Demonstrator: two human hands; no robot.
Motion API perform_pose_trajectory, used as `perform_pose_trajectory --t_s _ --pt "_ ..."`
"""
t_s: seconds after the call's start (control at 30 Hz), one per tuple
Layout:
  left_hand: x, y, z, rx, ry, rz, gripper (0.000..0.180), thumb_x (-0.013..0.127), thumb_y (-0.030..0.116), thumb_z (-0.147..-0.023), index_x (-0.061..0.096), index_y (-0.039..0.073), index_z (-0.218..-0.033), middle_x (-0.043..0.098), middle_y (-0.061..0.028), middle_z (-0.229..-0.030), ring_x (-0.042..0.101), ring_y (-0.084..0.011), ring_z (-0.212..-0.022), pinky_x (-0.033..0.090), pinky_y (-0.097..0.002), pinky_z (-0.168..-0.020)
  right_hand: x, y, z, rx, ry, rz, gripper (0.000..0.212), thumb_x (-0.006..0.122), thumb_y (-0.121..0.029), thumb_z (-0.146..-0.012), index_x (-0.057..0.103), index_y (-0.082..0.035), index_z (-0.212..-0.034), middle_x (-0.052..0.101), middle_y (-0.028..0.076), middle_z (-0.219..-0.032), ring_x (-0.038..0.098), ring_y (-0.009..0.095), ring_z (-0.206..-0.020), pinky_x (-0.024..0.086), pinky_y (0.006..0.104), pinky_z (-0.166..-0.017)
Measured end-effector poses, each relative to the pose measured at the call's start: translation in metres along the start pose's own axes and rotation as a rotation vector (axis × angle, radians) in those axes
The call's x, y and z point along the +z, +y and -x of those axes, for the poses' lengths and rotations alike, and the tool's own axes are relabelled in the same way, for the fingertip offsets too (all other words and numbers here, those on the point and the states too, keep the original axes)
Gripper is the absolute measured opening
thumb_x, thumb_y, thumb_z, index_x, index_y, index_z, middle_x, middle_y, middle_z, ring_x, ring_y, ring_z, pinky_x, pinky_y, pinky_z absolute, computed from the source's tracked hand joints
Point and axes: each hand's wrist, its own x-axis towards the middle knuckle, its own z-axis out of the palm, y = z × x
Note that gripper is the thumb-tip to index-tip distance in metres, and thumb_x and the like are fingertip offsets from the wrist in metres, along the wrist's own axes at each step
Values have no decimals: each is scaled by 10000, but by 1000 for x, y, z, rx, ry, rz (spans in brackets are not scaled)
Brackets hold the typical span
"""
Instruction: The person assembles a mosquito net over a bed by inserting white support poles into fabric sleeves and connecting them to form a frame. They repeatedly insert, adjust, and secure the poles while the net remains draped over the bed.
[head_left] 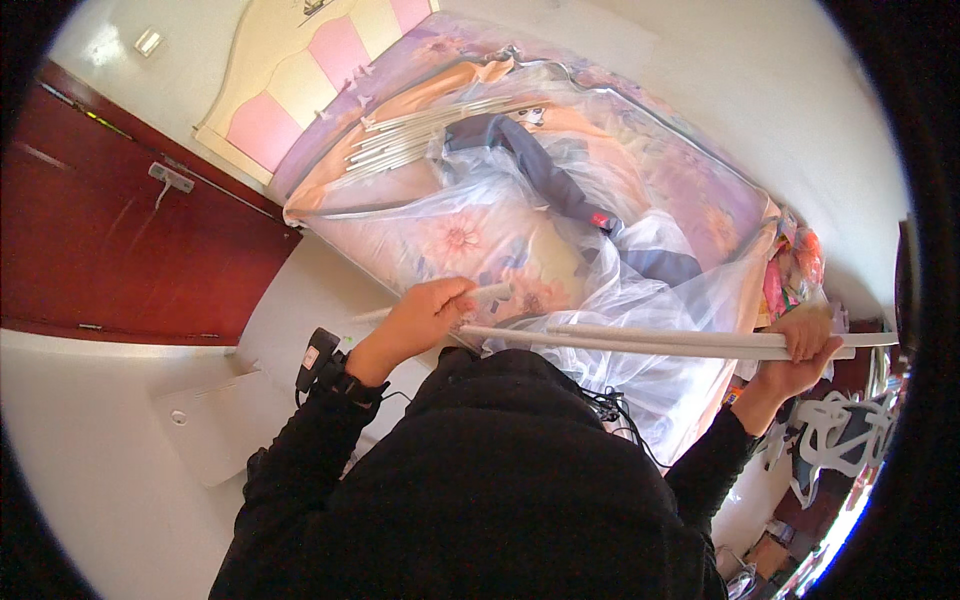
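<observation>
Several long white poles [640,343] lie crosswise in front of me. Around their right part my right hand [800,350] is closed. My left hand [425,315] is closed on another white pole [490,292], whose ends stick out on both sides of the fist. The left ends of the long poles come close beside that hand. Beyond the hands, a sheer white mosquito net [640,300] with peach edging is spread over the bed, and a dark grey-blue cloth strip [545,175] lies bunched on it.
More thin white rods [420,140] lie at the bed's far left, by the pink and cream headboard [290,100]. A dark red door [120,220] stands at left, with a white box [210,425] below. Bags [800,260] and a white-strapped item [840,435] crowd the right.
</observation>
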Motion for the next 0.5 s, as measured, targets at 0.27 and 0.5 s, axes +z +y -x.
perform_pose_trajectory --t_s 0.27,0.5 --pt "39 79 -47 323 199 -322 587 555 16 -828 362 38 -1382 615 -206 -880 577 -381 -839 446 -438 -765 -24 146 24 189 185 308 313 500 -390 -948 557 -90 -884 499 27 -782 454 155 -725 396 318 -722" --pt "52 90 -73 85 103 -319 823 586 55 -809 96 54 -1471 622 -243 -757 611 -403 -705 479 -479 -616 14 236 43 453 449 349 483 404 -414 -983 417 -52 -1303 553 94 -1045 546 210 -937 440 361 -893"
